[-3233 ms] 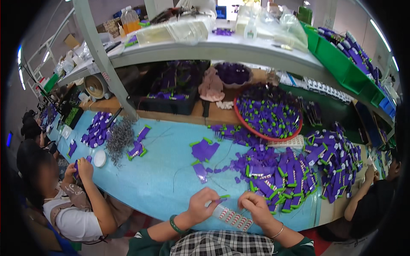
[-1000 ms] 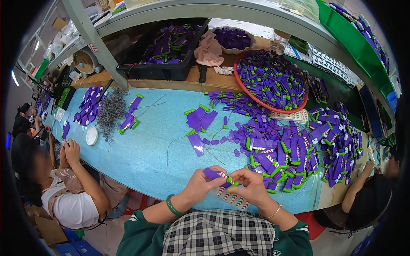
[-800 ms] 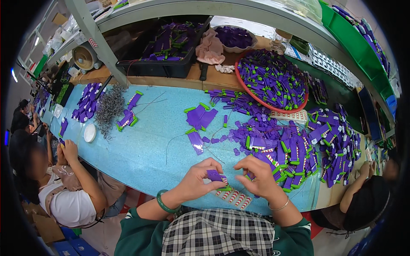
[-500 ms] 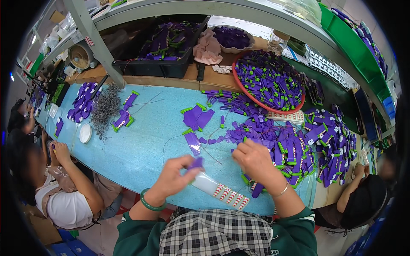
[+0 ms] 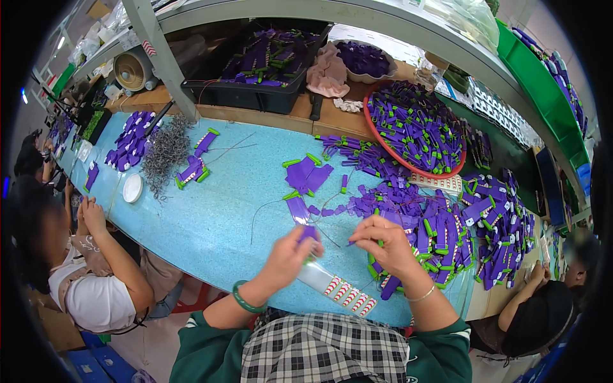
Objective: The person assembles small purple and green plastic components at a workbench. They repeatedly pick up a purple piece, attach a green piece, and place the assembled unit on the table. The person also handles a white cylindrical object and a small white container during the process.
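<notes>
My left hand (image 5: 288, 256) is closed on a flat purple piece (image 5: 308, 233), with a bit of green showing below the fingers. My right hand (image 5: 384, 242) is pinched around a small purple bit (image 5: 351, 243), mostly hidden by its fingertips. A whitish strip with red-and-white arrow stickers (image 5: 350, 295) lies slantwise on the blue tabletop (image 5: 217, 223), just below my left hand. Beyond the hands are purple pieces with green ends (image 5: 306, 175) and a scatter of small purple scraps (image 5: 367, 199). Beside my right hand rises a heap of purple-and-green pieces (image 5: 440, 230).
At the back stand a red basket (image 5: 368, 121) and a black bin (image 5: 255, 99), both full of purple-and-green parts. Tangled grey wires (image 5: 167, 153) and a white lid (image 5: 133, 187) lie to the left. Co-workers sit on either side (image 5: 105, 268). A shelf beam (image 5: 306, 13) crosses overhead.
My left hand has moved slightly right and the purple piece sits more upright. The right hand has shifted a little right, its pinch now turned toward the left hand. The whole view has shifted slightly.
</notes>
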Available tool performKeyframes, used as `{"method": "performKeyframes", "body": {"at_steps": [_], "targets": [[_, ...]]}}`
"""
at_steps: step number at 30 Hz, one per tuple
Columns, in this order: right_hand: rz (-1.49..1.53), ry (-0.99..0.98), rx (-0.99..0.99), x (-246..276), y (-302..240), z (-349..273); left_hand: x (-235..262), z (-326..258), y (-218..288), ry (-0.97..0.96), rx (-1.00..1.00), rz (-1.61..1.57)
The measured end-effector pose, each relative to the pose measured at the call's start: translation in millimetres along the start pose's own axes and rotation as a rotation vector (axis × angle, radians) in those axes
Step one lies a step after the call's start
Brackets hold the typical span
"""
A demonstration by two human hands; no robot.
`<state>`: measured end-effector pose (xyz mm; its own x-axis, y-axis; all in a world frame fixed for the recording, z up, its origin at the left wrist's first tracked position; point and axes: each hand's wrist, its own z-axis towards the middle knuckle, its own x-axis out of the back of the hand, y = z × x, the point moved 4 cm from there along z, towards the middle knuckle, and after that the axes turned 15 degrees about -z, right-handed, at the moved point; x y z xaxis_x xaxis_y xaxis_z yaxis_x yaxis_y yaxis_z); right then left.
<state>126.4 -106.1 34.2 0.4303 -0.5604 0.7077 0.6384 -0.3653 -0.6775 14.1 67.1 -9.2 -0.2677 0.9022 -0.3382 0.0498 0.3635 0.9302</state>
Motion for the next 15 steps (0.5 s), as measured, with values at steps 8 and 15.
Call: {"method": "performKeyframes", "body": {"at_steps": [8,15], "targets": [[0.049,0.114,-0.144,-15,-19,-31,-47,-11,-14,-0.339,-0.165,0.473],[0.045,0.048,-0.075,-21,-14,-39,-53,-16,-19,-0.398,-0.18,0.59]]}}
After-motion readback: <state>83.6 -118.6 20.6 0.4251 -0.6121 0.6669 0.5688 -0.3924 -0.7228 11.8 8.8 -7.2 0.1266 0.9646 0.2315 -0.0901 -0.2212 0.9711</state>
